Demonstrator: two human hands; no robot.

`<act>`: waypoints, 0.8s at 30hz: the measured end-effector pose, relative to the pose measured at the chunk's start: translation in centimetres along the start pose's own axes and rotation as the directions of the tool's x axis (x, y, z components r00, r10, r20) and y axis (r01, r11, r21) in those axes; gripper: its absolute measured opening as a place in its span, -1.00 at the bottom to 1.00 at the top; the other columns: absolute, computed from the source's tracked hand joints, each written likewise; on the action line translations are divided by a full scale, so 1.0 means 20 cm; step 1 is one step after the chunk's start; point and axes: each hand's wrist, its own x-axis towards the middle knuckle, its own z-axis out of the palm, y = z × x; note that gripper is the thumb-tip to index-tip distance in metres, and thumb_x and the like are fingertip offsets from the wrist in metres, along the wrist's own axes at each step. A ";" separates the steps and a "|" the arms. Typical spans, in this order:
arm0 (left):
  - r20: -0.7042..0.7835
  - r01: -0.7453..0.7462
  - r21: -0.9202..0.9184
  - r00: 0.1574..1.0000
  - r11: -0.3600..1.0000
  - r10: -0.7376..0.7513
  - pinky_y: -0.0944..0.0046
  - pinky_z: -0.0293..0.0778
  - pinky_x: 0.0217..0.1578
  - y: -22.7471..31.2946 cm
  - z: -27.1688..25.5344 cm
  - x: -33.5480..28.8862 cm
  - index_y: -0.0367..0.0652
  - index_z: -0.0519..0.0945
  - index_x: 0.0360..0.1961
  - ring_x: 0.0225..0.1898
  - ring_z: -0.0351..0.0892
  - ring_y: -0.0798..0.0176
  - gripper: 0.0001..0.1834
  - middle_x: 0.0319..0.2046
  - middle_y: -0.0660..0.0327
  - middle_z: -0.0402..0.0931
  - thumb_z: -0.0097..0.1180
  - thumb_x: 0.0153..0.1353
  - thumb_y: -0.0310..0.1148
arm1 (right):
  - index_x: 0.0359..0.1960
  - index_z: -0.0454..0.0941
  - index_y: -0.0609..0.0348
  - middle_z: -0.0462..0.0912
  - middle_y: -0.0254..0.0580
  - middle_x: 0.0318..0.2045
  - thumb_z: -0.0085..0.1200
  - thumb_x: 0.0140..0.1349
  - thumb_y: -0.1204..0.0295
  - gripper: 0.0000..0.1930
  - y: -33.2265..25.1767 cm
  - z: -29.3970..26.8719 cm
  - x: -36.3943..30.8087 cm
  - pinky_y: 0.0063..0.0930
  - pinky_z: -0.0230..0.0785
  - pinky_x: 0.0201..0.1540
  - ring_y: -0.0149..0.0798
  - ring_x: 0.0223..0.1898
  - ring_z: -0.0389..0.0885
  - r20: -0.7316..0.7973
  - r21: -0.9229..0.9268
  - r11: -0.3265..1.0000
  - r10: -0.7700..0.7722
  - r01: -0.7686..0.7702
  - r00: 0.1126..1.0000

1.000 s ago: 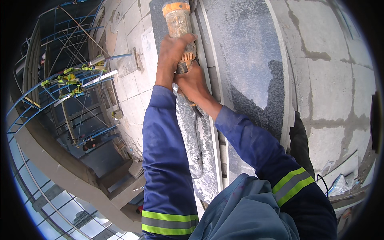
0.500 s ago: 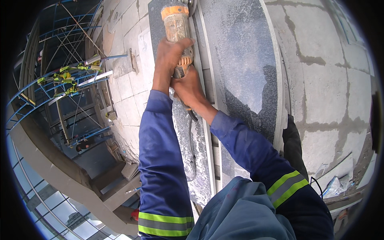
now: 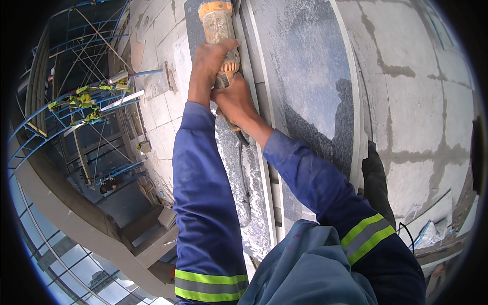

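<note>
An angle grinder (image 3: 217,28) with a dusty body and orange parts lies lengthwise over a dark narrow stone slab (image 3: 256,223). My left hand (image 3: 207,66) wraps round the middle of its body, thumb across the top. Just behind, my right hand (image 3: 238,101) is closed round the rear end of the same tool. The grinder's head runs out at the top edge, so its disc does not show clearly. From under my right hand a black power cord (image 3: 241,162) trails back along the slab, which has whitish patches.
A wider grey stone slab (image 3: 300,56) lies to the right, bearing my shadow. Beyond it are grey blocks (image 3: 417,112) with mortar smears. On the left, past a ledge, stands blue scaffolding (image 3: 56,114) hung with yellow-green straps. Clear plastic (image 3: 431,234) lies at lower right.
The grinder and both hands have shifted slightly forward and to the left along the slab. Both hands keep their grip.
</note>
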 end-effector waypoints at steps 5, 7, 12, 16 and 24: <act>-0.028 -0.046 0.002 0.999 0.999 0.046 0.10 0.75 -0.21 -0.01 0.03 -0.03 -0.44 0.77 0.15 -0.29 0.83 0.12 -0.38 -0.16 0.04 0.82 0.61 0.21 -0.17 | -0.02 0.62 0.33 0.77 -0.13 -0.35 0.42 0.34 0.60 -0.74 0.05 -0.01 0.00 -0.29 0.54 -0.58 -0.25 -0.54 0.75 -0.045 -0.046 0.999 -0.010 0.008 0.999; -0.015 -0.082 0.003 0.997 0.997 0.082 0.11 0.75 -0.21 0.00 0.05 -0.07 -0.43 0.77 0.15 -0.30 0.83 0.13 -0.38 -0.17 0.05 0.82 0.61 0.20 -0.17 | -0.02 0.62 0.34 0.78 -0.13 -0.34 0.44 0.33 0.59 -0.73 0.11 0.00 0.01 -0.29 0.54 -0.58 -0.24 -0.53 0.75 -0.066 -0.060 0.996 -0.075 0.071 0.995; -0.017 -0.077 -0.019 0.997 0.997 0.076 0.12 0.74 -0.21 0.00 0.06 -0.09 -0.43 0.78 0.14 -0.30 0.83 0.13 -0.39 -0.17 0.06 0.82 0.60 0.21 -0.16 | -0.03 0.63 0.33 0.78 -0.14 -0.34 0.45 0.33 0.58 -0.73 0.13 -0.01 0.01 -0.30 0.55 -0.57 -0.25 -0.52 0.77 -0.067 -0.072 0.995 -0.075 0.070 0.995; 0.005 -0.052 0.015 0.999 0.999 0.052 0.11 0.75 -0.23 0.00 0.02 -0.06 -0.44 0.79 0.13 -0.30 0.83 0.13 -0.39 -0.17 0.05 0.82 0.61 0.21 -0.16 | -0.05 0.62 0.33 0.77 -0.15 -0.36 0.43 0.33 0.60 -0.76 0.07 0.00 -0.01 -0.30 0.52 -0.59 -0.25 -0.53 0.76 -0.039 -0.044 0.998 -0.046 0.045 0.998; 0.006 -0.026 0.015 1.000 1.000 0.026 0.07 0.77 -0.20 0.01 0.02 -0.04 -0.46 0.76 0.17 -0.27 0.84 0.09 -0.35 -0.14 0.01 0.82 0.60 0.21 -0.15 | 0.16 0.55 0.54 0.85 0.21 -0.15 0.51 0.23 0.46 -0.44 0.00 -0.03 0.00 -0.09 0.73 -0.20 0.04 -0.22 0.93 0.047 -0.059 0.997 0.057 -0.055 0.997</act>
